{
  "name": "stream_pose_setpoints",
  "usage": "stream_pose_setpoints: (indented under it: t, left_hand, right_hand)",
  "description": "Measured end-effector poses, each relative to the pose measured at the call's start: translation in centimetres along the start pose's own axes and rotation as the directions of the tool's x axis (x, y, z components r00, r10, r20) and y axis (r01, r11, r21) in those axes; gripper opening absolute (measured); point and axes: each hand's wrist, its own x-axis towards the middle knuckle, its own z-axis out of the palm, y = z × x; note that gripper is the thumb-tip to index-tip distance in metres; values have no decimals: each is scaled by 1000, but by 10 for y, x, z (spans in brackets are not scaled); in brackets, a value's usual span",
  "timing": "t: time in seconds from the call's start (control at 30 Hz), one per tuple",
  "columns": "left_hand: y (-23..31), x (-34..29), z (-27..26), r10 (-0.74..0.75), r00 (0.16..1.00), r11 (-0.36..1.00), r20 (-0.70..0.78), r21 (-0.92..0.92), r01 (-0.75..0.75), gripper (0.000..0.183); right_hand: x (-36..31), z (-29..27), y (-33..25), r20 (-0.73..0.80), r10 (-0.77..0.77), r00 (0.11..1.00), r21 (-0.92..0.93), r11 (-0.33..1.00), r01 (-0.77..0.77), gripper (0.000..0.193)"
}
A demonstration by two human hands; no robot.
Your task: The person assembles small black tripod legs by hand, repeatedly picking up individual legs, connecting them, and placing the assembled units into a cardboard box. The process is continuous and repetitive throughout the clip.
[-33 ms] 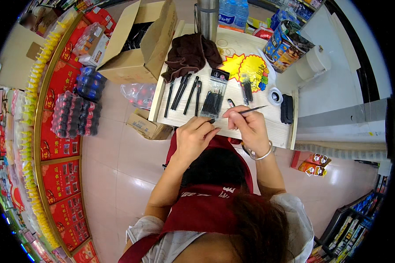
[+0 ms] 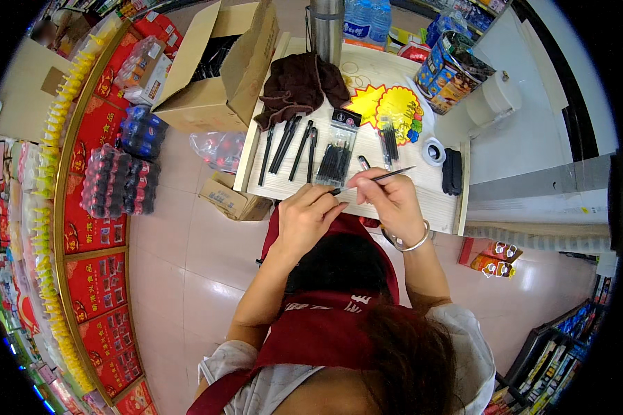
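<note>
My left hand (image 2: 304, 216) is closed on a black pen barrel (image 2: 336, 191) over the table's front edge. Pinched between the fingertips of my right hand (image 2: 394, 206) is a thin pen refill (image 2: 394, 173), its dark pointed end sticking out to the right. The refill's other end lines up with the barrel; whether it is inside I cannot tell. Several black pens (image 2: 300, 153) lie on the table to the left. Beside them is a clear packet of black refills (image 2: 336, 155), and a smaller bundle of refills (image 2: 390, 143) lies farther right. A pen cap or short pen piece (image 2: 364, 162) shows behind my right hand.
On the pale wooden table (image 2: 422, 200) are a brown cloth (image 2: 294, 86), a steel flask (image 2: 327, 31), yellow price cards (image 2: 398, 114), a tape roll (image 2: 433, 152) and a black case (image 2: 452, 171). An open carton (image 2: 218, 76) stands left, bottle packs (image 2: 121, 181) beyond it.
My right hand has shifted slightly left toward my left hand, and the refill's pointed end has moved left with it. My left hand stays in place.
</note>
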Motion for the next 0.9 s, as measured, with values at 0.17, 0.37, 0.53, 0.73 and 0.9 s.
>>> stream_pose_setpoints:
  t: [0.17, 0.37, 0.53, 0.73, 0.9]
  left_hand:
    - [13, 1, -2, -141, 982, 950, 127, -263, 170, 15]
    - [-8, -6, 0, -595, 798, 358, 92, -859, 366, 5]
    - [-21, 1, 1, -576, 681, -393, 452, -884, 254, 26]
    - [-15, 4, 1, -631, 594, -515, 499, -842, 161, 28]
    - [-18, 3, 0, -579, 650, -490, 492, -847, 206, 25]
  right_hand:
    - [9, 11, 8, 68, -260, 963, -243, 932, 268, 14]
    - [7, 13, 27, -112, -286, 952, -290, 926, 244, 17]
    - [-8, 22, 23, 161, -167, 973, -490, 842, 226, 15]
    - [-9, 27, 21, 158, -217, 963, -483, 834, 267, 16]
    - [-9, 25, 23, 209, -197, 958, -546, 789, 281, 14]
